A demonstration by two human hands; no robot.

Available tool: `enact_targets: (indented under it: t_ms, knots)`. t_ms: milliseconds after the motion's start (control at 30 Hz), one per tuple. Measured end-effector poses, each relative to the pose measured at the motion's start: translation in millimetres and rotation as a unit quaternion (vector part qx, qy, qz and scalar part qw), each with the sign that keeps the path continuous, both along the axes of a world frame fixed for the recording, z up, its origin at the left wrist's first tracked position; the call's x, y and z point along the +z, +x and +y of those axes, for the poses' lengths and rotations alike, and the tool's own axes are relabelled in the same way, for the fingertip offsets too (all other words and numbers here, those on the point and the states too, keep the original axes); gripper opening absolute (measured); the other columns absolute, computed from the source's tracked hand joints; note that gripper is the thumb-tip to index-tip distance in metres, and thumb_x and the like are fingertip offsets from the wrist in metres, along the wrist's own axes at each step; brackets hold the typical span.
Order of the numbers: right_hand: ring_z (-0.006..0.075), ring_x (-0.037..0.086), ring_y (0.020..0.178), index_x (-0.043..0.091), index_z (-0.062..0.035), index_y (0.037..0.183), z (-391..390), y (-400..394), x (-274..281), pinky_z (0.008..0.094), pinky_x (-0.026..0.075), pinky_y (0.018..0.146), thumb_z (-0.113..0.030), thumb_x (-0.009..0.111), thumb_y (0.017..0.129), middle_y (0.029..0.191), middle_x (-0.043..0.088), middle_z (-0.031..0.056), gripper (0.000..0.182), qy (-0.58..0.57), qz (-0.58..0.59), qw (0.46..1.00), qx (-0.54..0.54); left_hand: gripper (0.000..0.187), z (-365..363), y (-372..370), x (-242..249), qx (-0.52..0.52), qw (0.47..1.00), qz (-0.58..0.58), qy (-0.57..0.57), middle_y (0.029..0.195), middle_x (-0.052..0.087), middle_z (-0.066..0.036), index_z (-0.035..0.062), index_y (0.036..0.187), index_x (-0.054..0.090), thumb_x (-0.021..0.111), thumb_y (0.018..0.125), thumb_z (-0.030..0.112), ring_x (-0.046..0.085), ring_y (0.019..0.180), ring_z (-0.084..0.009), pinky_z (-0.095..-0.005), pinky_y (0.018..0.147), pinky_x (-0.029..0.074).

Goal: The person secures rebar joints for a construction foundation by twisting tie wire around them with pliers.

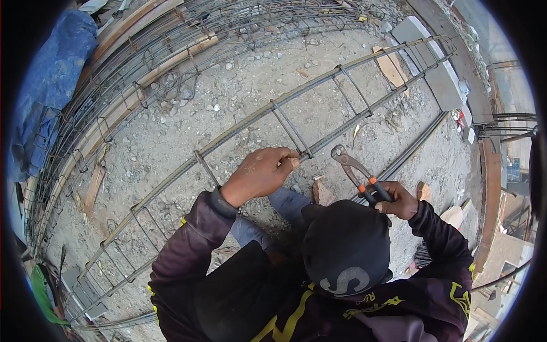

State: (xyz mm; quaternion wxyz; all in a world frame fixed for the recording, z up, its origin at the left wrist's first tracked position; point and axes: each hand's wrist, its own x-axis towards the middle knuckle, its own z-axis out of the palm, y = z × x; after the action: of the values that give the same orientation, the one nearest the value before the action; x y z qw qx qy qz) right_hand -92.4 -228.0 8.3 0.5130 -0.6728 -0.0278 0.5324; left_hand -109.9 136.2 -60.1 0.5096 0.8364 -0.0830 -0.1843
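A long steel rebar cage (245,124) with cross stirrups runs diagonally over the gravelly ground. My left hand (265,174) is closed in a pinch at a joint where a stirrup (289,130) meets the nearer bar. What lies between its fingertips is too small to make out. To the right, my right hand (399,200) is wrapped round the dark handles of metal pincers (350,165) with orange bands. Their jaws point up and left, a little right of that joint, apart from the bars.
More rebar cages (171,54) and wooden planks lie at the upper left, beside a blue tarp (65,54). A grey slab (430,68) lies under the cage's far right end. Loose bars (413,145) lie right of the pincers. A dark cap (347,245) covers the lower middle.
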Motion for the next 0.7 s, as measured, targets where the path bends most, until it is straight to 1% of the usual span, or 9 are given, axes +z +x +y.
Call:
enact_targets:
  t_ms: [67,100,200,233,333,367,433,600,700]
  knots:
    - [0.0203,0.069,0.092,0.055,0.0015,0.131,-0.7,-5.2,-27.8,0.0314,0.056,0.075,-0.016,0.074,0.089,0.100,0.071,0.0127,0.049,0.007,-0.048,0.999,-0.021,0.039,7.5,-5.1,15.5,0.004,1.000,0.025,0.018,0.101,0.070,-0.019,0.0013,0.122,0.066,0.057,0.099,0.031,0.069,0.088,-0.0277,-0.0381,0.079,0.052]
    - [0.0233,0.066,0.106,0.043,-0.0026,0.146,1.6,-3.1,-34.5,0.0336,0.054,0.086,-0.018,0.070,0.093,0.114,0.070,0.0145,0.061,0.043,-0.031,0.998,-0.014,0.038,12.3,-6.3,25.6,0.006,0.999,0.036,0.029,0.103,0.070,-0.020,0.0016,0.123,0.066,0.057,0.099,0.030,0.069,0.090,-0.0281,-0.0383,0.079,0.052]
    - [0.0255,0.065,0.112,0.026,-0.0060,0.155,22.5,-4.5,-39.0,0.0331,0.054,0.088,-0.023,0.064,0.096,0.122,0.067,0.0198,0.072,0.175,0.041,0.974,-0.135,0.038,33.4,-13.9,52.7,0.027,0.998,0.051,0.030,0.102,0.071,-0.017,0.0022,0.125,0.065,0.057,0.100,0.030,0.069,0.092,-0.0265,-0.0375,0.081,0.052]
    - [0.0256,0.069,0.101,0.016,-0.0057,0.157,28.5,-1.7,-34.6,0.0314,0.057,0.079,-0.024,0.058,0.098,0.112,0.070,0.0203,0.074,0.174,0.045,0.968,-0.173,0.039,41.1,-17.6,63.4,0.049,0.997,0.056,0.023,0.102,0.071,-0.016,0.0014,0.126,0.064,0.056,0.100,0.030,0.069,0.092,-0.0259,-0.0370,0.081,0.052]
    - [0.0228,0.072,0.080,0.021,-0.0033,0.155,35.3,43.3,-10.1,0.0301,0.058,0.067,-0.020,0.055,0.099,0.096,0.070,0.0186,0.068,0.079,-0.009,0.991,-0.109,0.042,60.2,-39.5,89.5,0.152,0.986,0.058,-0.031,0.101,0.071,-0.014,-0.0009,0.129,0.061,0.055,0.101,0.030,0.069,0.093,-0.0237,-0.0353,0.083,0.052]
    - [0.0197,0.069,0.063,0.027,-0.0012,0.152,42.9,54.6,-5.1,0.0296,0.057,0.059,-0.018,0.053,0.100,0.083,0.067,0.0146,0.060,0.001,-0.088,0.991,-0.101,0.042,63.2,-52.2,95.4,0.211,0.974,0.044,-0.071,0.100,0.071,-0.013,-0.0016,0.129,0.061,0.055,0.102,0.030,0.069,0.093,-0.0228,-0.0346,0.084,0.053]
    - [0.0191,0.068,0.060,0.039,-0.0004,0.142,52.2,76.7,-6.7,0.0294,0.055,0.055,-0.019,0.051,0.101,0.080,0.067,0.0148,0.047,-0.014,-0.139,0.986,-0.096,0.042,72.9,-86.0,101.6,0.314,0.941,-0.003,-0.130,0.097,0.071,-0.012,-0.0028,0.129,0.060,0.055,0.102,0.030,0.069,0.092,-0.0214,-0.0338,0.084,0.053]
    - [0.0260,0.071,0.064,0.039,-0.0058,0.139,54.0,117.8,-49.0,0.0328,0.057,0.044,-0.040,0.049,0.102,0.105,0.068,0.0236,0.052,0.145,-0.016,0.979,-0.142,0.041,68.9,-195.7,75.3,0.585,0.763,-0.124,-0.248,0.088,0.069,-0.009,-0.0031,0.125,0.060,0.054,0.102,0.030,0.067,0.083,-0.0178,-0.0327,0.082,0.053]
    - [0.0170,0.067,0.061,0.039,-0.0104,0.146,63.0,135.8,-69.6,0.0270,0.054,0.042,-0.039,0.048,0.104,0.085,0.063,0.0084,0.051,0.083,-0.077,0.984,-0.139,0.042,29.7,-249.3,26.1,0.747,0.639,-0.025,-0.183,0.087,0.069,-0.007,-0.0034,0.119,0.064,0.060,0.099,0.033,0.066,0.080,-0.0152,-0.0302,0.082,0.051]
